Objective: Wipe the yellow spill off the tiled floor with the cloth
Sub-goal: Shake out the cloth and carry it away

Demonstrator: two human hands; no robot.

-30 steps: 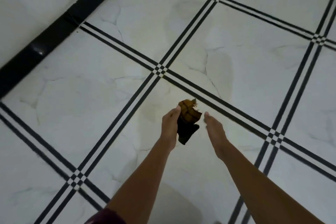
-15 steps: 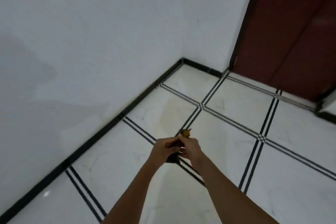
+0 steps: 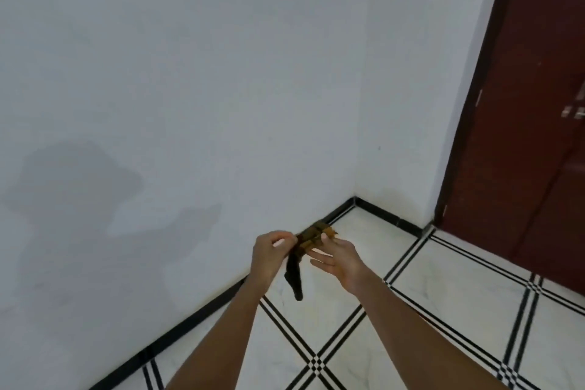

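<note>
Both hands are up in front of the white wall (image 3: 190, 73), well above the tiled floor (image 3: 443, 310). The left hand (image 3: 269, 255) has its fingers pinched shut on the cloth (image 3: 302, 252), whose dark tail dangles down. The right hand (image 3: 337, 258) is loose, fingers spread, just touching the yellowed upper end. A black skirting (image 3: 196, 315) runs below; a dark red door (image 3: 531, 136) stands right. Faint yellow shows on the tile beneath the forearms.

the cloth (image 3: 297, 266) is limp, matt dark fabric stained yellow-brown at its top. the tiled floor (image 3: 443, 301) is smooth, glossy white marble-look tile with black inlay lines. the wall (image 3: 190, 73) is matt painted plaster; the door (image 3: 531, 104) is smooth, semi-gloss maroon.
</note>
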